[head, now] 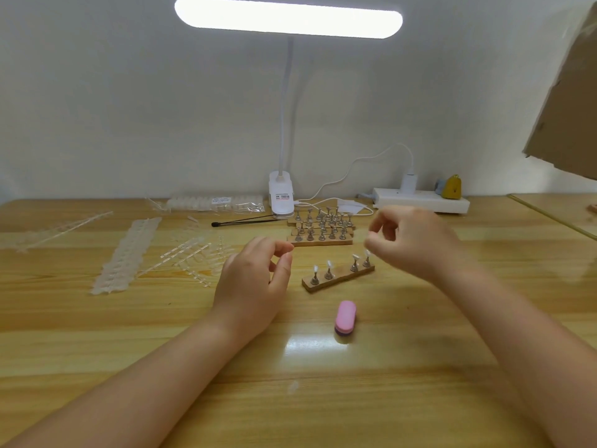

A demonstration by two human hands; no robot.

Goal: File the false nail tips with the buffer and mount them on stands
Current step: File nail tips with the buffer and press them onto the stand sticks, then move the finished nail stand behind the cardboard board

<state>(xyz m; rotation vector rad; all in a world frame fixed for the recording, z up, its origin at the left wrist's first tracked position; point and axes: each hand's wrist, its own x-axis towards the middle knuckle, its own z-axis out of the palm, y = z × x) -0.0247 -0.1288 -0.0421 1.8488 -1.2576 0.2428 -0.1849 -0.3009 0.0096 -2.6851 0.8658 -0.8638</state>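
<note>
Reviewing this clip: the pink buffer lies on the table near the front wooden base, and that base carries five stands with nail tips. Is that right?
Not quite. The head view shows four stands with nail tips on the front wooden base, not five. The pink buffer does lie on the table near it.

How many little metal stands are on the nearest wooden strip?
4. On the nearest wooden strip, two stand close at its left end, two at its right end, with a gap mid-strip. None looks hidden.

Pink buffer with purple underside; pale striped wooden table; white lamp.
</note>
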